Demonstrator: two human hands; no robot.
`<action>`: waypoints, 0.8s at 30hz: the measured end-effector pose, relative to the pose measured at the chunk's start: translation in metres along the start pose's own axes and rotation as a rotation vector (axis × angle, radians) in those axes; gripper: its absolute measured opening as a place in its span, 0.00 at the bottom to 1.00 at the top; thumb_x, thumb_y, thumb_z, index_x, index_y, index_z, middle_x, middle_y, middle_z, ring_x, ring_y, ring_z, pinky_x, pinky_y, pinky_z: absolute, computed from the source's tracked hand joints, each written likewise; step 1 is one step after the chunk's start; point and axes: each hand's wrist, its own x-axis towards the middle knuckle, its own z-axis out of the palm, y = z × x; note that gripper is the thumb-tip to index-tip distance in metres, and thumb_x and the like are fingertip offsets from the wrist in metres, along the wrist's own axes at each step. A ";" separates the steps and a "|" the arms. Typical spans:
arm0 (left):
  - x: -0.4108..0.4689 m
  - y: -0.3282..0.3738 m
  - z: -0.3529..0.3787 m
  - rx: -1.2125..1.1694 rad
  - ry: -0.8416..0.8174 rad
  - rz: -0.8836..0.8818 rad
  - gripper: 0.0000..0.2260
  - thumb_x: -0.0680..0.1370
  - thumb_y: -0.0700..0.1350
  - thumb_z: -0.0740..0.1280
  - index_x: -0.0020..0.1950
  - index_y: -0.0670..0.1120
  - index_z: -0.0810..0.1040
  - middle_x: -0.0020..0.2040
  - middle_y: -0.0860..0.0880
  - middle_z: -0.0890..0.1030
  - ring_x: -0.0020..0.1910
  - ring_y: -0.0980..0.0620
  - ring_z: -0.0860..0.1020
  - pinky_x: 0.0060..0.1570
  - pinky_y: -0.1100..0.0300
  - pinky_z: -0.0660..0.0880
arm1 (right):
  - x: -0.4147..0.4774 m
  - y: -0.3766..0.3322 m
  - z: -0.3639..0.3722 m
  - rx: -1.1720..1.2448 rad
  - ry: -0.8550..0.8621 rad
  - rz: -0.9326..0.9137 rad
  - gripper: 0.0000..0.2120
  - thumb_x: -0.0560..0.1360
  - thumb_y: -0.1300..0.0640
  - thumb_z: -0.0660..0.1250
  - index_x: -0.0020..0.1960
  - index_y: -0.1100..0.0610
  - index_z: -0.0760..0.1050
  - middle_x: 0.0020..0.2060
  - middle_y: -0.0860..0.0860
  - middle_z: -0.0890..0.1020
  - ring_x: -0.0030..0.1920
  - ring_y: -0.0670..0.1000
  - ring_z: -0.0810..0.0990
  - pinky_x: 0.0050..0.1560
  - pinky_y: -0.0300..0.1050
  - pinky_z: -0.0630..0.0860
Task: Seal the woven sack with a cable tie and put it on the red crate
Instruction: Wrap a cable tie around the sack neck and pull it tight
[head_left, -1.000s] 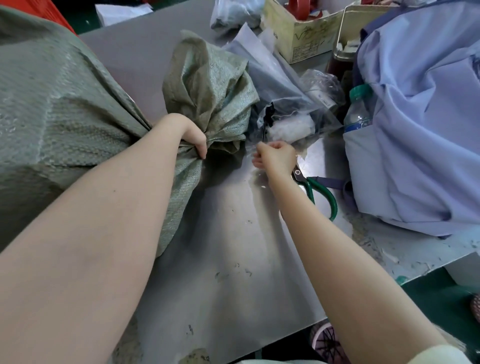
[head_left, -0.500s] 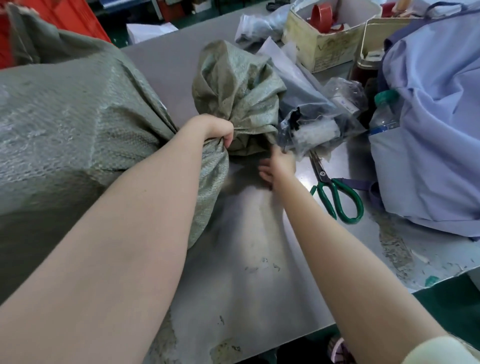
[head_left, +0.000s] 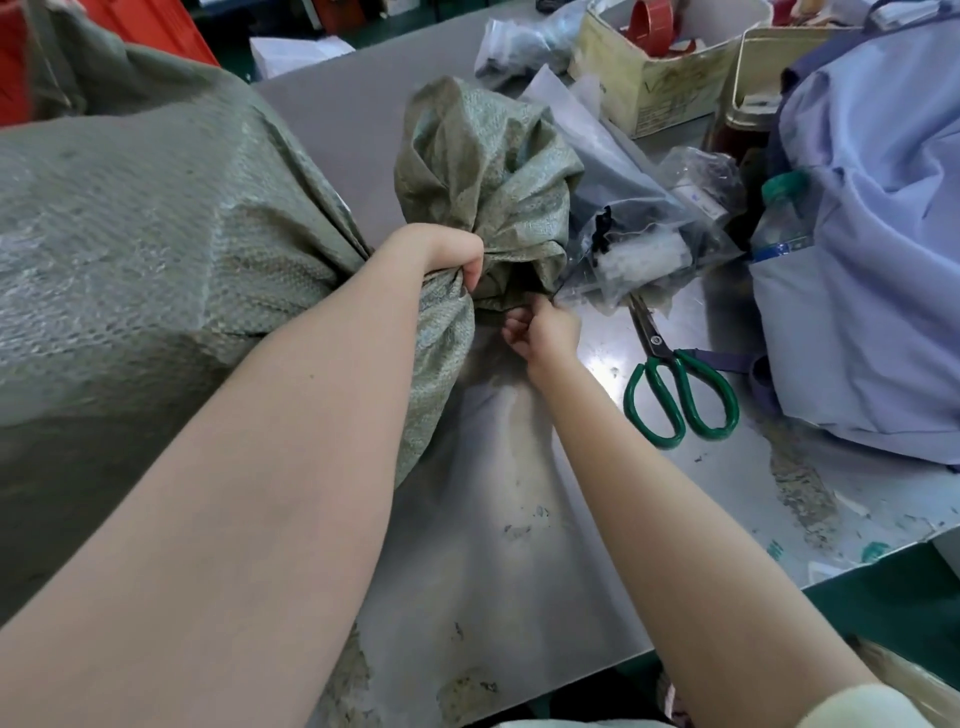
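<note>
one woven sack (head_left: 156, 249), neck gripped by left hand (head_left: 441, 254), one scissors (head_left: 675, 384)

Sack (head_left: 156, 249) lies left on table (head_left: 519, 545); scissors (head_left: 675, 384) right, box (head_left: 649, 78) behind.

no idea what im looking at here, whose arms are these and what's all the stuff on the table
There is no machine here. The picture comes from a camera worn on a person's head, looking forward and down, so the two bare arms are that person's own.

The left hand is clenched around the gathered neck of a big green woven sack, keeping it bunched shut. The right hand is closed just under that neck, beside the loose top; whether it holds a cable tie cannot be told.

On the grey table lie green-handled scissors, clear plastic bags of small parts, a plastic bottle, a cardboard box and a pale blue cloth bundle. A red crate shows at the top left, behind the sack.
</note>
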 end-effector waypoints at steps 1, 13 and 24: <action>0.000 0.000 -0.001 -0.015 -0.012 -0.006 0.26 0.72 0.41 0.63 0.70 0.38 0.67 0.73 0.36 0.64 0.67 0.35 0.68 0.54 0.52 0.71 | -0.004 0.001 0.000 -0.120 0.007 -0.010 0.07 0.80 0.64 0.52 0.49 0.61 0.69 0.23 0.54 0.72 0.11 0.43 0.65 0.17 0.31 0.64; -0.010 -0.009 -0.005 -0.114 -0.121 0.034 0.13 0.72 0.44 0.60 0.49 0.40 0.80 0.49 0.41 0.79 0.36 0.45 0.74 0.44 0.58 0.72 | -0.053 0.057 0.007 -0.961 -0.533 0.322 0.13 0.78 0.64 0.54 0.35 0.61 0.66 0.28 0.57 0.72 0.13 0.46 0.63 0.15 0.27 0.55; -0.027 -0.022 0.000 -0.135 -0.076 0.011 0.13 0.71 0.45 0.63 0.48 0.37 0.78 0.42 0.39 0.79 0.36 0.43 0.77 0.38 0.59 0.73 | -0.040 0.021 0.033 -0.528 -0.289 -0.041 0.15 0.77 0.62 0.55 0.33 0.55 0.65 0.26 0.50 0.66 0.24 0.48 0.61 0.22 0.34 0.56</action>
